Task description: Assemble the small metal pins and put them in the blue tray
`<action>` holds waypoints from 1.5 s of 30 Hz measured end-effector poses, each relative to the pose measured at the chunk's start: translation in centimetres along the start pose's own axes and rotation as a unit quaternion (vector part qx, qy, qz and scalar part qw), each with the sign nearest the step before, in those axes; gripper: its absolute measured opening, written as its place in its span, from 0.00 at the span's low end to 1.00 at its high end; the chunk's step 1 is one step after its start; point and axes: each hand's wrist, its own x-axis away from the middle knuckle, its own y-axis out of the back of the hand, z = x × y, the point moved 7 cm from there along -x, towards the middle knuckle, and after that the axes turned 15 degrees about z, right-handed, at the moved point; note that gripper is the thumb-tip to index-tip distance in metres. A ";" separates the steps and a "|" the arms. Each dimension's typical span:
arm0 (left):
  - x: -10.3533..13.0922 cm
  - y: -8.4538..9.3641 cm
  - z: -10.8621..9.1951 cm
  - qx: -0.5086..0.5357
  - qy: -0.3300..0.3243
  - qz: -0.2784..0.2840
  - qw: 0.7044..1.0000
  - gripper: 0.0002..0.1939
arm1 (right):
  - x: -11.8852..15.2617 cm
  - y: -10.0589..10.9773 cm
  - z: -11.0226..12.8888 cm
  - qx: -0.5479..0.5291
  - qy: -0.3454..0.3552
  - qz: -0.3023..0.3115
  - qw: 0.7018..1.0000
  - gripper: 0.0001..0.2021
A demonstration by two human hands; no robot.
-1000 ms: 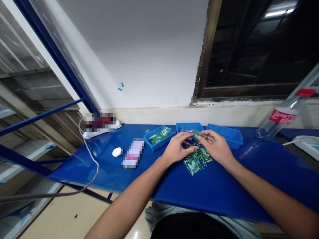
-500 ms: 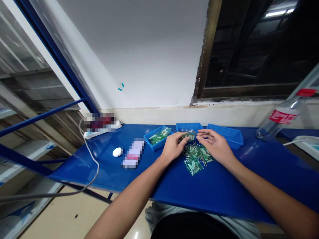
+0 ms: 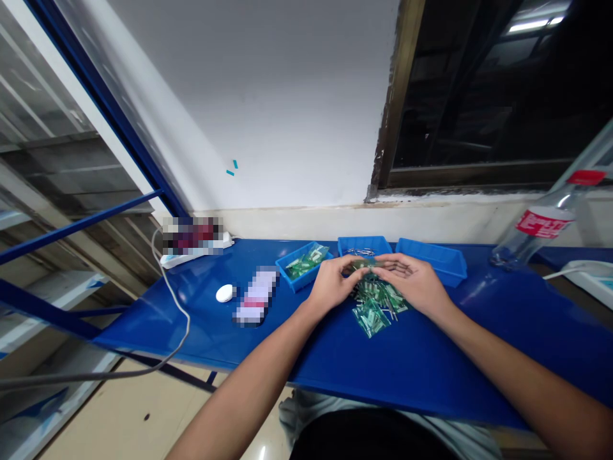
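Above a pile of green-tinted packets and thin metal pins, my two hands meet at a small green-tinted clear packet. My left hand pinches its left side between thumb and fingers. From the right, my right hand closes thumb and fingers on the other side. The fingers partly cover the packet, and its contents are too small to make out. Just left of my left hand, a blue bin holds more such packets. Behind my hands, a second blue bin contains metal pins.
A third blue bin stands behind my right hand. To the right is a clear plastic bottle with a red cap. On the left lie a blurred-out phone-like object, a white oval object and a power strip with a cable.
My right hand has moved left, and its thumb and fingers have closed onto the packet in my left hand. The pile and bins stay as they were.
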 end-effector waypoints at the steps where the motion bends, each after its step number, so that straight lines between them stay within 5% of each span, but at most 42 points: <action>1: 0.1 0.5 -0.7 -0.040 -0.024 -0.006 0.999 0.12 | 0.0 0.1 -0.1 0.004 0.003 -0.002 1.000 0.22; 5: 0.8 2.9 -1.8 -0.191 -0.059 -0.044 0.979 0.15 | 0.1 0.4 -0.1 0.075 -0.005 -0.010 0.997 0.18; 8: 1.3 5.3 -0.4 -0.298 0.037 -0.091 0.949 0.17 | 0.3 0.5 0.6 0.176 -0.002 -0.009 0.984 0.16; 11: 1.8 6.5 1.8 -0.354 0.154 -0.079 0.919 0.18 | 0.5 0.0 1.7 0.262 0.020 0.010 0.965 0.13; 16: 2.0 5.6 3.9 -0.368 0.225 0.010 0.902 0.24 | 0.7 -0.8 2.9 0.310 0.059 0.036 0.948 0.11; 25: 2.2 4.8 4.1 -0.391 0.240 0.050 0.887 0.36 | 0.8 -1.0 3.1 0.322 0.065 0.051 0.943 0.10; 31: 2.3 4.8 3.8 -0.393 0.204 -0.007 0.897 0.31 | 1.0 -2.6 3.4 0.364 0.102 0.148 0.914 0.12; 37: 1.7 5.3 0.8 -0.370 0.120 -0.096 0.916 0.20 | 1.3 -4.3 2.7 0.394 0.122 0.232 0.881 0.11; 45: 0.5 -1.1 -2.9 -0.229 -0.037 0.044 0.972 0.15 | 1.1 -4.0 1.4 0.429 0.128 0.216 0.868 0.08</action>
